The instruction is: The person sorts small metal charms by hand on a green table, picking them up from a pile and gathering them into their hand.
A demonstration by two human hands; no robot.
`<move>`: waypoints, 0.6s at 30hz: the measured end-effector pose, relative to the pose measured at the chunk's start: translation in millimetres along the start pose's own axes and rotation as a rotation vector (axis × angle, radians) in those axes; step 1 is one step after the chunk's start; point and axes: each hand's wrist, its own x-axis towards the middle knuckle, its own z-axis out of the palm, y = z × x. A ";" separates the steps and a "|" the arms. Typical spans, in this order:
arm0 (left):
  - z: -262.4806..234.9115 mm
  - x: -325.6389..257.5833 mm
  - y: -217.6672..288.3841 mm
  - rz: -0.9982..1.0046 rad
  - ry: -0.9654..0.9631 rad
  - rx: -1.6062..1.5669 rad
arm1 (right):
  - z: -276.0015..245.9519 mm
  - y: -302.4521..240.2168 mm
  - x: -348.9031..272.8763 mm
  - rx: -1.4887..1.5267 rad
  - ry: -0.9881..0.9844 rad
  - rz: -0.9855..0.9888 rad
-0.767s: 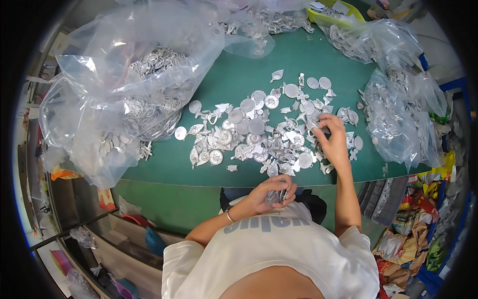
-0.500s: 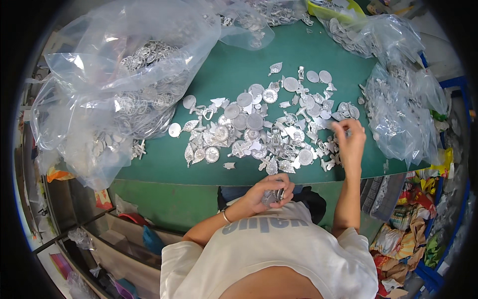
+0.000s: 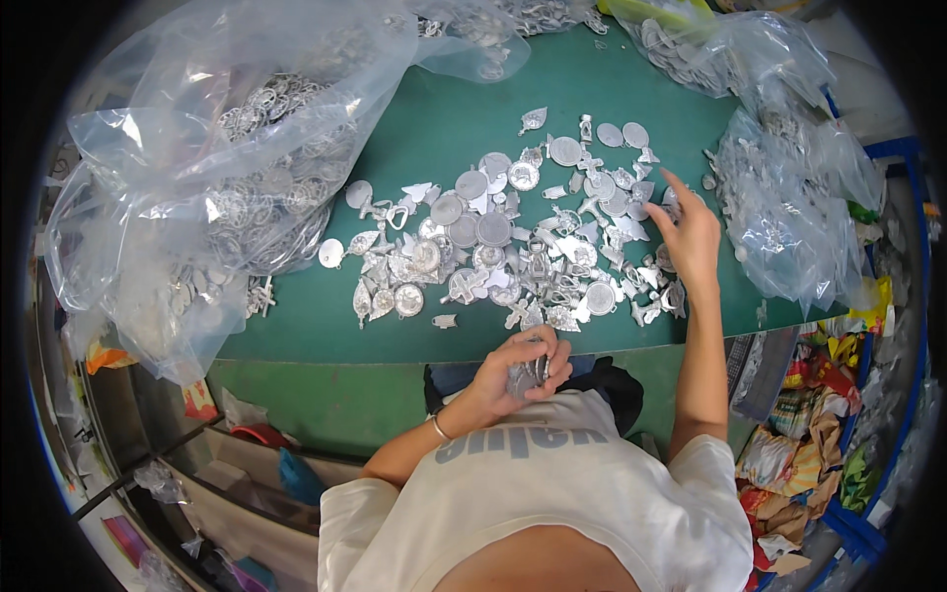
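A scatter of silver metal pendants [image 3: 495, 230], many round and others leaf- or cross-shaped, covers the middle of the green table. At the table's front edge, close to my body, my left hand [image 3: 515, 373] is wrapped around a small clutch of silver metal pieces [image 3: 523, 377]; their exact shape is mostly hidden by the fingers. My right hand [image 3: 688, 235] hovers at the pile's right side, thumb and forefinger spread apart. Some round discs [image 3: 673, 195] lie by its fingertips, partly covered by the hand.
On the left stands a large clear plastic bag [image 3: 286, 187] full of metal pieces. More filled clear bags [image 3: 789, 222] lie along the right side and the back. A yellow-green tray [image 3: 671, 12] sits at the far edge. Below left is an open drawer [image 3: 247, 483].
My right hand has opened, its thumb and forefinger moving apart near the discs. My left hand keeps its hold, shifting slightly left and up. The whole view has shifted a little.
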 end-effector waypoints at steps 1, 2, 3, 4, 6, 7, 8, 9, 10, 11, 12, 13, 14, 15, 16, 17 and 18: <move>0.1 0.1 -0.2 -0.007 -0.004 -0.012 | 5.7 5.5 5.0 -0.041 -0.024 -0.059; 0.3 0.2 -0.6 -0.013 -0.007 -0.024 | 14.1 14.5 7.9 -0.082 -0.049 -0.117; 0.3 0.6 -0.3 -0.011 -0.011 -0.037 | 18.1 15.8 11.5 -0.121 -0.076 -0.184; 0.6 0.5 0.2 -0.011 -0.012 -0.041 | 17.3 15.4 13.9 -0.164 -0.100 -0.182; 1.3 -0.7 0.5 -0.010 -0.013 -0.051 | 18.8 21.2 15.5 -0.168 -0.036 -0.245; 0.7 -1.0 0.2 -0.008 -0.012 -0.057 | 19.6 26.1 15.2 -0.170 -0.004 -0.276; -0.1 -1.1 0.0 -0.008 -0.011 -0.062 | 20.0 33.4 13.5 0.103 -0.012 -0.106; -0.7 -1.0 -0.4 -0.006 -0.009 -0.069 | 18.2 36.7 11.9 0.374 -0.020 0.066; -0.7 -0.8 -0.2 -0.010 -0.013 -0.070 | 16.9 38.8 10.0 0.644 -0.029 0.240; -0.6 -0.5 0.6 -0.014 -0.017 -0.071 | 14.6 40.1 7.5 1.055 -0.085 0.302; -1.5 -1.1 0.2 -0.016 -0.019 -0.073 | 5.9 28.0 5.2 1.468 -0.147 0.358; -1.3 -1.7 0.3 -0.013 -0.016 -0.069 | -3.4 18.0 2.2 1.881 -0.207 0.414; -1.0 -2.3 0.4 -0.011 -0.013 -0.065 | -10.8 12.8 -1.9 2.121 -0.352 0.548; -0.7 -2.2 0.0 -0.015 -0.011 -0.061 | -13.2 10.3 -6.4 2.206 -0.405 0.681; -1.1 -2.1 -0.3 -0.021 -0.011 -0.056 | -14.5 7.6 -10.3 2.287 -0.459 0.819; -2.1 -2.0 -0.5 -0.026 -0.012 -0.051 | -15.2 6.7 -13.0 2.363 -0.514 0.960; -2.7 -2.1 -0.7 -0.027 -0.012 -0.046 | -9.5 10.9 -16.8 2.197 -0.610 0.794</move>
